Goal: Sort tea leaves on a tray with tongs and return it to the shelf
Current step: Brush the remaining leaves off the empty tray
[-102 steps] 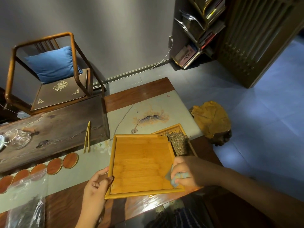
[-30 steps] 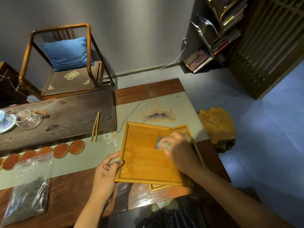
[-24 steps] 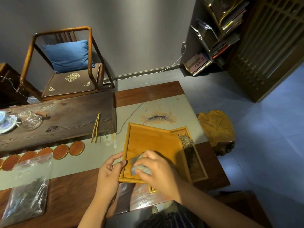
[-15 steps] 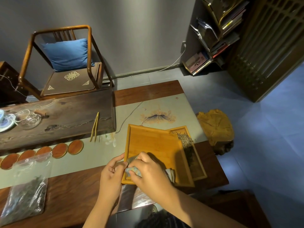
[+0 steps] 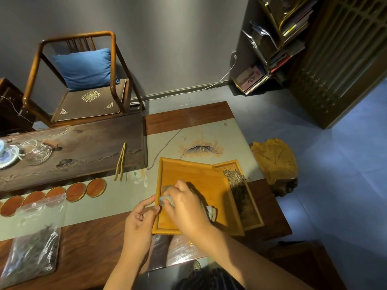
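Observation:
A bare bamboo tray (image 5: 201, 176) lies on the table's right part, overlapping a second bamboo tray (image 5: 254, 216) that carries pale and dark tea leaves (image 5: 235, 178). My right hand (image 5: 186, 208) grips a pale blue-grey cloth (image 5: 166, 199) and presses it on the upper tray's left side; a cloth corner shows by my wrist. My left hand (image 5: 140, 218) holds that tray's left rim with thumb and fingers. The bamboo tongs (image 5: 120, 162) lie untouched at the dark board's edge, left of the trays.
A dark wooden board (image 5: 79, 147) with glass teaware (image 5: 38, 152) fills the far left. Several round coasters (image 5: 75, 191) line the runner. A plastic bag of dark tea (image 5: 33, 241) lies near left. A chair (image 5: 83, 80), a bookshelf (image 5: 278, 45) and a yellow stump stool (image 5: 274, 164) stand around.
My right hand has swept the cloth from the tray's far right to its near left and now rubs slightly further up the left side. My left hand keeps its hold on the rim.

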The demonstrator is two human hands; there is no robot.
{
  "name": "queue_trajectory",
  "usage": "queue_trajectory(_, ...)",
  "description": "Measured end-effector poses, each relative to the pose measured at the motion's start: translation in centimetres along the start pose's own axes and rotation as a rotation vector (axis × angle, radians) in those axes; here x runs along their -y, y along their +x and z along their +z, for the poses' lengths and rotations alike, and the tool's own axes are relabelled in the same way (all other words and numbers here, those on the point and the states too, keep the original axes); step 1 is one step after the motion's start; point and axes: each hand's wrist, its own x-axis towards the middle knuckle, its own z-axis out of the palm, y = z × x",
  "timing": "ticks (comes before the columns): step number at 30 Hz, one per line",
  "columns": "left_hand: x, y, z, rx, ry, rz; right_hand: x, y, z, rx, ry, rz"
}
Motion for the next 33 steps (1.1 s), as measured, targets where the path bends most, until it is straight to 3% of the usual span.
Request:
queue_trajectory(14,0.6,-0.2,1.2,0.082,0.033,-0.025,-8.5,4.8,-2.2,0.001,-0.095,0.285)
queue_trajectory(18,0.2,0.6,1.0,0.07,0.034,-0.017,-7.0,3.8,-2.3,-0.175,0.038,0.186)
queue_trajectory(23,0.2,1.4,1.4,0.053,-0.002,-0.013,-2.8,5.1,-0.8,-0.209,0.135,0.051)
queue_trajectory(33,0.1,0.6,1.6,0.002,0.033,0.007,-4.2,6.8,0.4,-0.203,-0.008,0.18)
